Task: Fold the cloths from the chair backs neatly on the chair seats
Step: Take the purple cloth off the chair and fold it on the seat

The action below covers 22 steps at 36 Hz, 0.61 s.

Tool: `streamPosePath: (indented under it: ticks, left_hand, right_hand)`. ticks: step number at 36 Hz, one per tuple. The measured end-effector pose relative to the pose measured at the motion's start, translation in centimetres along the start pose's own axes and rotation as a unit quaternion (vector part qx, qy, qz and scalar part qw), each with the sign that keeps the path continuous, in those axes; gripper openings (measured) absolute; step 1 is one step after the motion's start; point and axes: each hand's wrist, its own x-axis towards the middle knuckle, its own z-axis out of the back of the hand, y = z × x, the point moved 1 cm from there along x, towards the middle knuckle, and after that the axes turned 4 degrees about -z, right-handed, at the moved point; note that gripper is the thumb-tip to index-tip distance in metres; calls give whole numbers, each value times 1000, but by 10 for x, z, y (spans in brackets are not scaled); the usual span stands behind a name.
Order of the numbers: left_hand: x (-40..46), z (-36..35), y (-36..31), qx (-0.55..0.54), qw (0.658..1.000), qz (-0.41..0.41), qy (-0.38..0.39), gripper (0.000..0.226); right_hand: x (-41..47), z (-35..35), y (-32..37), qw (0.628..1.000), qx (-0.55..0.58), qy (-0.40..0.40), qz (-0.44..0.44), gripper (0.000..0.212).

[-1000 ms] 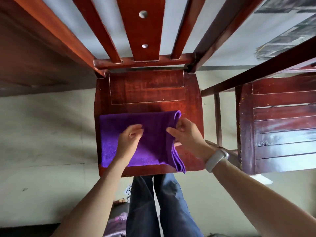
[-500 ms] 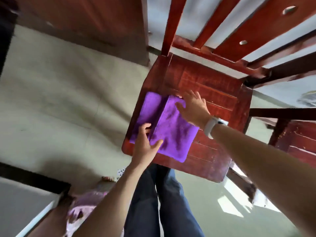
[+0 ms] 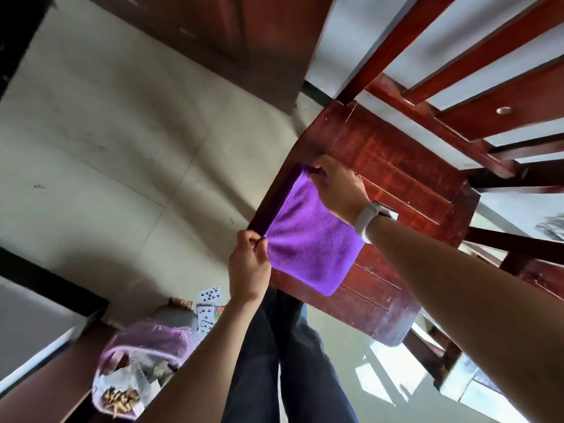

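Fold alignment on the seat. Purple microfibre cloth (image 3: 308, 239), folded into a rough square, lies on the left front part of the red-brown slatted wooden chair seat (image 3: 406, 178), its doubled edge running along the seat's left rim. Left hand (image 3: 248, 267) pinches the near corner of that edge between thumb and fingers; right hand (image 3: 338, 186), wearing a white wristband (image 3: 367, 218), clasps the far corner with curled fingers. To finish well, both grips should likely draw the edge taut and level, match the layers corner to corner, then lay the cloth flat further onto the seat, since the near corner appears to overhang the rim.
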Motion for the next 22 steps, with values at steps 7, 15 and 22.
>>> streamPosePath:
  ticks: [7,15,22]
  left_hand:
    - [14,1,0,117,990,-72,-21,9]
    - [18,8,-4,279,917,-285,16,44]
    - [40,-20,-20,357,807,-452,132,57]
  right_hand:
    - [16,-8,5,998,-46,-29,-39,32]
    - [-46,-19,-9,973,-92,-194,86,43]
    - [-79,-57,-33,977,-122,-173,-39,55]
